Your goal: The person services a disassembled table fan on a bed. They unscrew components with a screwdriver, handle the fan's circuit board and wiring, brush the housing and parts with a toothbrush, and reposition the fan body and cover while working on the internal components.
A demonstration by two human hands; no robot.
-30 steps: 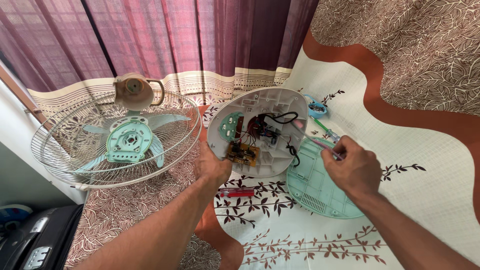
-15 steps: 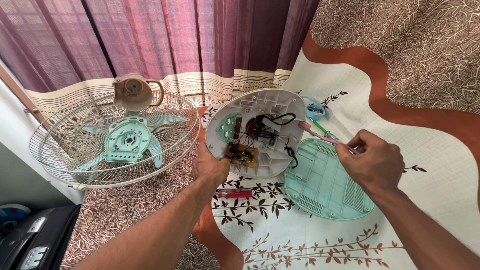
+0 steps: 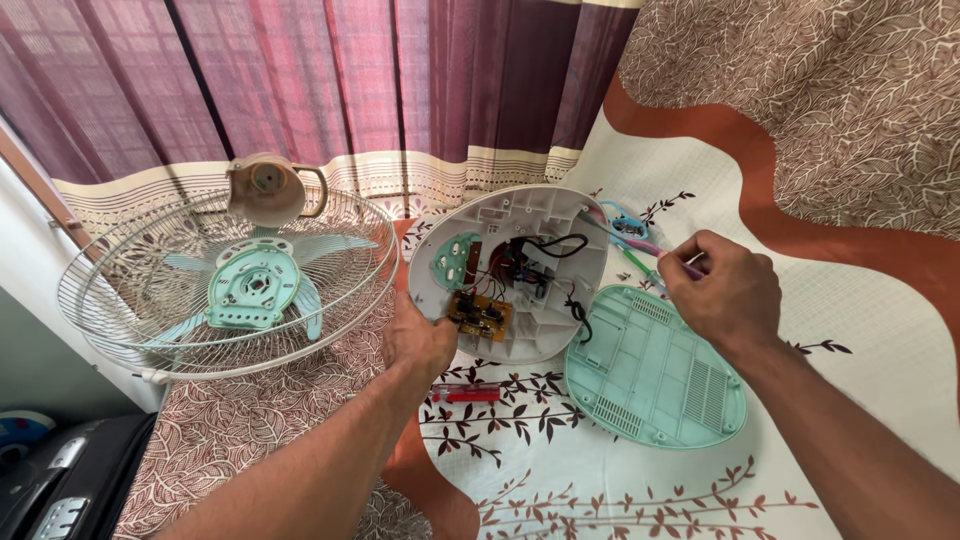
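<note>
Far left, the fan cage [image 3: 225, 290] lies flat. At centre the left hand [image 3: 420, 340] clamps the tilted white base [image 3: 520, 270] by its near edge, circuit board [image 3: 480, 315] and wires [image 3: 545, 260] exposed. At right the right hand [image 3: 722, 290] pinches a screwdriver [image 3: 650, 262]; the green cover [image 3: 655, 365] lies near. Risk: a slipping tip could gouge the board or snag wires.

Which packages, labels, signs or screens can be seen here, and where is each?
None can be made out: no package, sign or screen shows.
Nearest thing: a brown circuit board inside the white fan base, by the left hand; any marking is too small to tell.
</note>
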